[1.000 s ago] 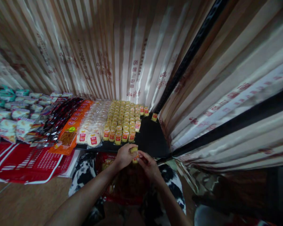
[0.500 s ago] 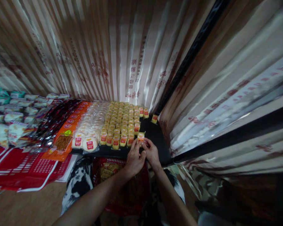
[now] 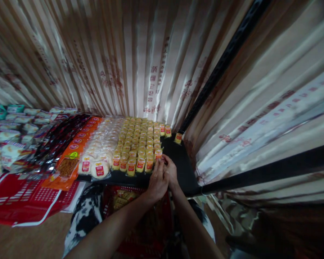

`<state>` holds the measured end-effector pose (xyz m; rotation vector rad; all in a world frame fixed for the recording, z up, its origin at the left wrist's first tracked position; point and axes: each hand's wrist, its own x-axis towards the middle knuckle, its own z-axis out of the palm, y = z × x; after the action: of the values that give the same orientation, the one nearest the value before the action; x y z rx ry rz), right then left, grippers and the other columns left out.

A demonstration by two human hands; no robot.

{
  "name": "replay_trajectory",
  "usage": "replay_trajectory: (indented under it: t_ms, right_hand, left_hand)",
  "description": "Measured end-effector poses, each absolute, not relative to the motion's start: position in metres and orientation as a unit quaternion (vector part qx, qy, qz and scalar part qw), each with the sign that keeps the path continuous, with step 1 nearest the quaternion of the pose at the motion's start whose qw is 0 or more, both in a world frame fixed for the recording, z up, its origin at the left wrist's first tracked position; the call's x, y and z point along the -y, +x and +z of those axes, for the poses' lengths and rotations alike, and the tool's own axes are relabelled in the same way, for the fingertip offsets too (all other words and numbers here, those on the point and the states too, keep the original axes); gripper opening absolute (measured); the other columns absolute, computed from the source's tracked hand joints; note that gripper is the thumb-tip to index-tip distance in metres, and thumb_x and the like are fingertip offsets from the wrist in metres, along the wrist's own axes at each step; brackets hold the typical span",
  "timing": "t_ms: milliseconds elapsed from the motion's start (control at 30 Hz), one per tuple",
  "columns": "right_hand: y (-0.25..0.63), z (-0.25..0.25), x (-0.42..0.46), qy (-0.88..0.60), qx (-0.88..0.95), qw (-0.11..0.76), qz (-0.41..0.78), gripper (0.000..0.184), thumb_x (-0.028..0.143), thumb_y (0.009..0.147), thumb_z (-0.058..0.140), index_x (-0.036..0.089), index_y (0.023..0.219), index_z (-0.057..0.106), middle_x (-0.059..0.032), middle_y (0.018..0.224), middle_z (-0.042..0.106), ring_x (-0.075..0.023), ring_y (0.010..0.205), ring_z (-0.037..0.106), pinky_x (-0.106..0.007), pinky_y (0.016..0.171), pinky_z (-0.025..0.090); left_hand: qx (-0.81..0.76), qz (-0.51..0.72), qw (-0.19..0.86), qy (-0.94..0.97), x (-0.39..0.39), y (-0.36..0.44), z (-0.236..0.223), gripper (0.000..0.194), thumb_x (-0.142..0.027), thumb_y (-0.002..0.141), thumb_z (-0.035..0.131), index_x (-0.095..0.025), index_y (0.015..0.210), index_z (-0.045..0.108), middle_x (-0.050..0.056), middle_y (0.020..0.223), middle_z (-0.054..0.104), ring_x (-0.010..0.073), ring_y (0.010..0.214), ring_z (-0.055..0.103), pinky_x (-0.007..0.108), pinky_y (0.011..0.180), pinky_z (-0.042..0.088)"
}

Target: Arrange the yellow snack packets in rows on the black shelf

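Note:
Rows of small yellow snack packets (image 3: 133,144) with red-and-white labels stand on the black shelf (image 3: 182,165). At the right front of these rows is one snack packet (image 3: 158,154), close against the column behind it. My left hand (image 3: 158,181) has its fingers closed at the packet's lower edge. Beside it, my right hand (image 3: 171,172) is closed too, fingertips at the packet's right side. Both hands touch each other, and their fingers hide the packet's bottom.
Clear-wrapped round white crackers (image 3: 99,169), an orange bag of sticks (image 3: 68,167) and dark shiny packets (image 3: 58,144) lie to the left. Below is a red basket (image 3: 124,194) with yellow packets. A black post (image 3: 205,86) and pleated curtains (image 3: 140,64) border the shelf.
Both hands have moved slightly forward and left with the packet, bringing it up against the row. My fingers are now bunched closer together. The view has shifted a little.

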<state>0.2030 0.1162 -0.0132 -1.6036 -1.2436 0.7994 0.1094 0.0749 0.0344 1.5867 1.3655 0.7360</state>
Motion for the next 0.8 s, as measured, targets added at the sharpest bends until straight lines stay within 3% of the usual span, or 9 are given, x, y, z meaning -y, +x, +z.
replay_trajectory:
  t_ms: [133, 300, 800]
  right_hand:
    - [0.203, -0.018, -0.118, -0.662, 0.51, 0.458, 0.304, 0.043, 0.037, 0.074, 0.052, 0.017, 0.11, 0.061, -0.0104, 0.108, 0.064, -0.0199, 0.088, 0.064, -0.031, 0.077, 0.053]
    - [0.201, -0.022, -0.121, -0.654, 0.519, 0.463, 0.297, 0.05, 0.037, 0.077, 0.051, 0.019, 0.123, 0.054, -0.0066, 0.098, 0.066, -0.0177, 0.084, 0.062, -0.029, 0.074, 0.053]
    - [0.194, -0.028, -0.123, -0.647, 0.518, 0.477, 0.294, 0.049, 0.034, 0.073, 0.053, 0.016, 0.119, 0.059, -0.0097, 0.101, 0.065, -0.0201, 0.083, 0.063, -0.035, 0.08, 0.053]
  left_hand:
    - [-0.553, 0.303, 0.45, 0.632, -0.076, 0.11, 0.029, 0.059, -0.02, 0.082, 0.04, -0.006, 0.14, 0.034, 0.012, 0.15, 0.025, 0.0186, 0.14, 0.02, 0.031, 0.116, 0.015]
    - [-0.546, 0.299, 0.45, 0.641, -0.078, 0.109, 0.028, 0.061, -0.019, 0.083, 0.038, -0.002, 0.141, 0.029, 0.013, 0.151, 0.022, 0.0189, 0.141, 0.016, 0.031, 0.117, 0.013]
    - [-0.552, 0.306, 0.441, 0.638, -0.082, 0.113, 0.014, 0.058, -0.02, 0.085, 0.033, -0.001, 0.14, 0.031, 0.013, 0.15, 0.026, 0.019, 0.141, 0.018, 0.031, 0.117, 0.013]
